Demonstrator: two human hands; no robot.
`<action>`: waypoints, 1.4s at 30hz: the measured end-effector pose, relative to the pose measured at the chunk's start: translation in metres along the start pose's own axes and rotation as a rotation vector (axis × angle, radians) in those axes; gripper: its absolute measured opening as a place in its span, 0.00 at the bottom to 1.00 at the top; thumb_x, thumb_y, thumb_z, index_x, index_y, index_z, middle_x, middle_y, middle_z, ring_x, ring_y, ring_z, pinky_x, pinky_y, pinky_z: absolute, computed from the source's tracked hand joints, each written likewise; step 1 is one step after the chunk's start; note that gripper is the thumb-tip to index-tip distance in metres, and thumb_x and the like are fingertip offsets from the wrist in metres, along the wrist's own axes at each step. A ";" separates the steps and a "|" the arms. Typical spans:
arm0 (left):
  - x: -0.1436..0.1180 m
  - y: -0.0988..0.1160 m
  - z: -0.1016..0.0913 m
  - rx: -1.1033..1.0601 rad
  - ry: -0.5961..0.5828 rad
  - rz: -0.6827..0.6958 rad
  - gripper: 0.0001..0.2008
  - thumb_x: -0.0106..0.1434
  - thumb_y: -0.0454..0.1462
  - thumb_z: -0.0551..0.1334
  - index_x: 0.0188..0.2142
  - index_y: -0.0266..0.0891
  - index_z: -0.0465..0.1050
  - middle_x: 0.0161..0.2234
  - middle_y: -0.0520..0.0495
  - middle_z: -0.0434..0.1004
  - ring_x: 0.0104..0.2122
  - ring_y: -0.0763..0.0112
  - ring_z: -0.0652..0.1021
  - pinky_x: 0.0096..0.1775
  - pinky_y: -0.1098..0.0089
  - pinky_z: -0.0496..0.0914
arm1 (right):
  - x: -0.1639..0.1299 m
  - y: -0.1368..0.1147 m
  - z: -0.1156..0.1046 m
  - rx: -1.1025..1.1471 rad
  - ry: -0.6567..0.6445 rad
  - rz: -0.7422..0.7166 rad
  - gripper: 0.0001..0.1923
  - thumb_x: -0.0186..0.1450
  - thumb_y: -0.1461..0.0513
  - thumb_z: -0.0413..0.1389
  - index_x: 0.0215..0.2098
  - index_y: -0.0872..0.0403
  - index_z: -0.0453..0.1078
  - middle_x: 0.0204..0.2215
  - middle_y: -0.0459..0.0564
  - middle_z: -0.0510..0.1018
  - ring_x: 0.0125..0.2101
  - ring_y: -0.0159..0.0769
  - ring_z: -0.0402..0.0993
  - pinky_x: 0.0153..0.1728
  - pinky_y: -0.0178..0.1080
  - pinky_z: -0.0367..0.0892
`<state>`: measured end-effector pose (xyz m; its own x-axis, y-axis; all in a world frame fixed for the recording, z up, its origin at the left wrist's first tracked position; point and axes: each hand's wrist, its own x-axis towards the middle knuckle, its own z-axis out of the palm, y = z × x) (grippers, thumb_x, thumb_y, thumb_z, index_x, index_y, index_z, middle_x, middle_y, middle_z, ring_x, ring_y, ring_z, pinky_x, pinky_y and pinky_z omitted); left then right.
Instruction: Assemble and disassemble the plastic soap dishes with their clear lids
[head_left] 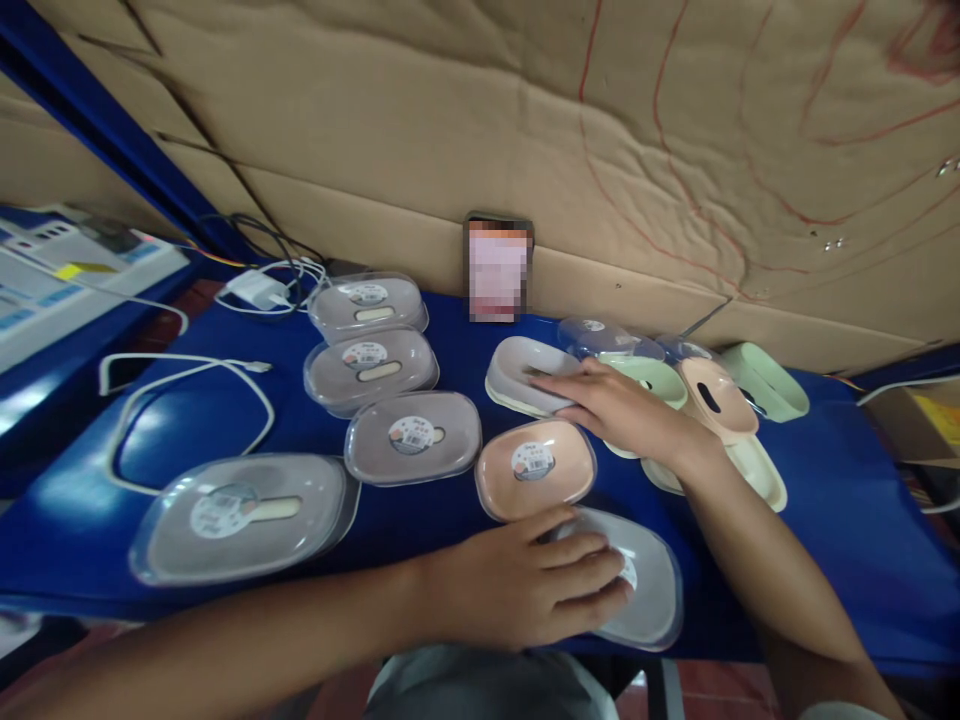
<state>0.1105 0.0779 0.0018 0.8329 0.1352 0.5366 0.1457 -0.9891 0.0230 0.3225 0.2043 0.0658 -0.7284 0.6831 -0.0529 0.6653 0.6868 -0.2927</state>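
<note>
Along the far left of the blue table a white cable loops beside a charger, and next to that stands a row of grey soap boxes under clear lids, the largest-looking one nearest, then three more stepping back toward the cardboard wall. Moving right, the left hand lies flat, fingers spread and only slightly curled, pressing down on a grey lidded box at the table's near edge; it grips nothing, it simply bears on the lid. To seat such a lid well, I would judge the palm should press evenly over the middle and then run round the rim, so that no corner stays lifted. Just behind it sits a pink lidded box with a round sticker. Further right the right hand reaches forward, palm down and fingers extended, its fingertips resting on the rim of an open grey tray that has no lid; whether it pinches the edge I cannot tell. That tray is oval, shallow, pale inside. Beyond the wrist lie loose clear lids, green trays and a peach insert, heaped close together.
</note>
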 end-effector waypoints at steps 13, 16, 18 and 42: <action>0.000 0.002 0.003 0.027 0.075 0.004 0.16 0.78 0.39 0.62 0.60 0.40 0.79 0.63 0.45 0.79 0.61 0.63 0.77 0.70 0.57 0.66 | -0.057 -0.058 -0.026 -0.106 0.066 -0.060 0.36 0.73 0.71 0.48 0.73 0.35 0.62 0.73 0.39 0.66 0.71 0.49 0.64 0.66 0.57 0.68; 0.002 0.003 0.003 0.035 0.093 0.043 0.16 0.78 0.38 0.61 0.60 0.37 0.79 0.61 0.45 0.81 0.60 0.63 0.78 0.71 0.58 0.64 | -0.061 -0.059 -0.005 0.022 -0.061 -0.051 0.39 0.74 0.70 0.51 0.77 0.34 0.55 0.77 0.40 0.58 0.76 0.46 0.54 0.71 0.59 0.63; 0.003 0.004 0.001 0.027 0.072 0.060 0.16 0.79 0.38 0.60 0.60 0.36 0.79 0.61 0.45 0.81 0.60 0.63 0.78 0.71 0.59 0.65 | -0.063 -0.050 0.004 0.072 -0.081 -0.038 0.39 0.75 0.68 0.53 0.78 0.33 0.53 0.77 0.41 0.58 0.77 0.45 0.52 0.73 0.60 0.61; 0.008 0.008 -0.002 -0.042 0.068 0.046 0.14 0.78 0.38 0.62 0.58 0.40 0.81 0.59 0.48 0.83 0.58 0.66 0.78 0.67 0.63 0.71 | -0.086 -0.031 0.036 0.106 0.059 -0.046 0.22 0.79 0.60 0.55 0.70 0.44 0.67 0.68 0.48 0.75 0.71 0.44 0.63 0.70 0.56 0.58</action>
<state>0.1172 0.0708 0.0075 0.7999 0.0863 0.5939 0.0842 -0.9960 0.0313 0.3585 0.1155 0.0450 -0.7446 0.6672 0.0186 0.6083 0.6897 -0.3928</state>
